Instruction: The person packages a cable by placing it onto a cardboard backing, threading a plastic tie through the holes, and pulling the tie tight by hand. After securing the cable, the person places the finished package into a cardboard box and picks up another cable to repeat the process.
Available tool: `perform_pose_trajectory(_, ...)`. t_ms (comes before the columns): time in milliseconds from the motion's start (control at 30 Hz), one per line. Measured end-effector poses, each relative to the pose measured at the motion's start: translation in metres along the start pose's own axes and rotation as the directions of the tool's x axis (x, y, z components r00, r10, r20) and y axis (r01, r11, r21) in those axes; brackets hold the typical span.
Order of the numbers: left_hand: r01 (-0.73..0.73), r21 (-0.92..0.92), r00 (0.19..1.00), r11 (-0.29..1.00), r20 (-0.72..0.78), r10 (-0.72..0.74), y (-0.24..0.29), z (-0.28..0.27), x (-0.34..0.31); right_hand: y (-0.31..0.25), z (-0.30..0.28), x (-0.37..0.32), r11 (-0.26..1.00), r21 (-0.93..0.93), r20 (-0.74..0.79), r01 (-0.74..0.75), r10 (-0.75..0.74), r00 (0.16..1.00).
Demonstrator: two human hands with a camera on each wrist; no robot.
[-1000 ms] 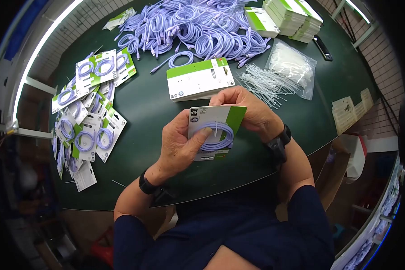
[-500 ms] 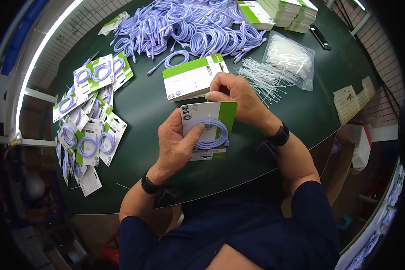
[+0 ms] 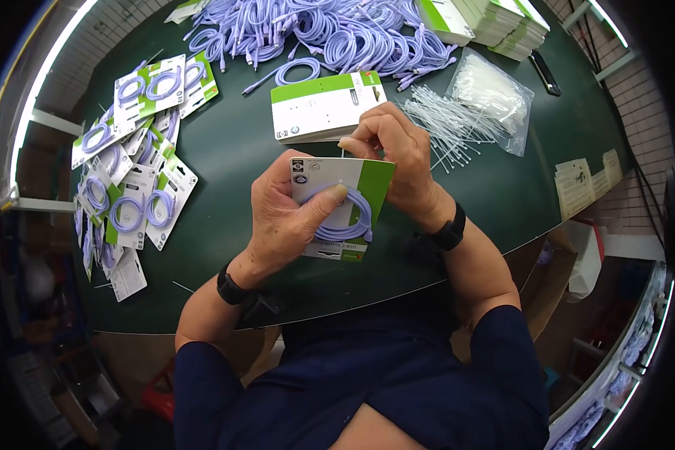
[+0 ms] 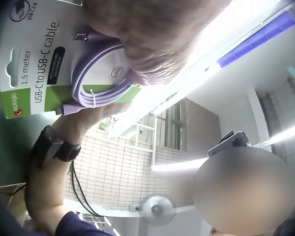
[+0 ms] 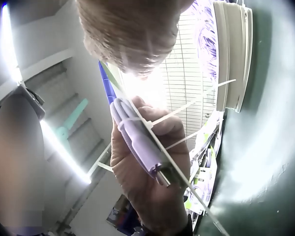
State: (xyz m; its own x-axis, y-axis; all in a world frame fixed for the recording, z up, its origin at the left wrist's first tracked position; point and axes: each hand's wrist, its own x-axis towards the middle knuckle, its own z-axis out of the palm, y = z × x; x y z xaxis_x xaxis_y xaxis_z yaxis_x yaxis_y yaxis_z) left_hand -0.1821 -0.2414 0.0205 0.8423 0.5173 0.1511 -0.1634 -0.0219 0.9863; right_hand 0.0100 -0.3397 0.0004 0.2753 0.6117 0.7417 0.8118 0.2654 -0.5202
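Front and centre it's the card (image 3: 355, 172), tilted up over the table's near side, and a coiled purple cable (image 3: 341, 233) lies flat against its face. Call that card the middle of the clock, twelve pointing away from the person. Over at nine, the left hand (image 3: 277, 214) has it gripped by the edge, thumb pressed down onto the coil! In at two comes the right hand (image 3: 403, 161), fingers bent, thumb tip right by a thin pale strip above the card's top edge; whether it pinches that strip, I cannot tell. The left wrist view shows a white tie (image 4: 92, 98) looped round the coil close to a plug, and the right wrist view has pale tails sticking out behind.

Out to twelve now: a stack of blank cards (image 3: 326, 112), and beyond it a great heap of cables (image 3: 352, 41). At two, loose ties (image 3: 446, 124) fan out beside a clear bag (image 3: 502, 97). Across at nine, a pile of filled cards (image 3: 131, 180) overlaps every which way on the dark green table (image 3: 225, 146).
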Motion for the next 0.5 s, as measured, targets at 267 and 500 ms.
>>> perform_pose_trajectory(267,-0.008,-0.237,0.979,0.972,-0.201,-0.041,-0.005,-0.014,0.022,-0.019,-0.011,0.003,0.664,0.535,0.193,-0.522,0.506,0.841)
perform_pose_trajectory(500,-0.026,-0.297,0.958,0.955,-0.279,-0.061,-0.011,-0.019,0.028,-0.028,0.006,-0.009,0.676,0.379,0.539,-0.632,0.394,0.745)
